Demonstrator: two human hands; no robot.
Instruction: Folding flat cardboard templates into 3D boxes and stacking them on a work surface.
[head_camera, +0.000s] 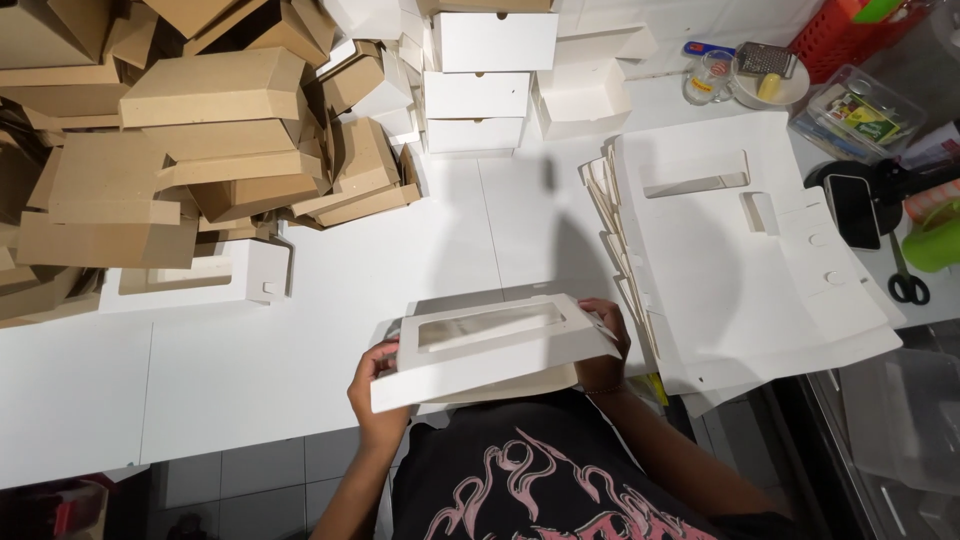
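Note:
I hold a white cardboard box (490, 362) with a clear rectangular window in its lid, close to my chest above the table's near edge. My left hand (372, 388) grips its left end, thumb on top. The box's right end is held by my right hand (606, 345), fingers curled over the corner. A stack of flat white die-cut box blanks (740, 260) lies just right of my right hand.
A big heap of folded brown boxes (200, 140) fills the table's far left. Folded white boxes (490, 80) are stacked at the back centre. A phone (853, 208), scissors (908, 282), a glass jar (708, 78) and a plastic container (860, 112) sit at the right. White table (300, 330).

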